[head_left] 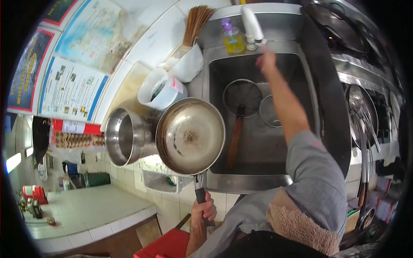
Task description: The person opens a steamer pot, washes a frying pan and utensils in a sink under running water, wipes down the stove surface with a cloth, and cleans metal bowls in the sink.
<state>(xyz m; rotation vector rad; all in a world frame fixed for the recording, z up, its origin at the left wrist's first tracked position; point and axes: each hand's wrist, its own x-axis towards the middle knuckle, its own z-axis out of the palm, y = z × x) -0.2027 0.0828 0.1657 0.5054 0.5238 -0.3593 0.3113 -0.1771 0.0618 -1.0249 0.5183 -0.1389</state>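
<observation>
My left hand [204, 209] is wrapped round the black handle of a frying pan [190, 135], whose worn, stained inside faces up beside the sink's left edge. My right hand [266, 60] reaches over the back of the sink [262, 150], close to the white tap [252, 25]; its fingers are blurred, and whether they touch the tap is unclear. In the sink lie a round strainer [242, 98] with a wooden handle and a small round bowl or sieve [271, 111]. A yellow soap bottle [233, 41] with a purple top stands left of the tap.
Left of the sink are a steel pot [122, 136], a white bucket [159, 89] and a brush [197, 26] in a white container [189, 64]. At the right, a stove [344, 34] holds pans, and ladles [359, 107] rest in a wok. A tiled counter [99, 206] stands lower left.
</observation>
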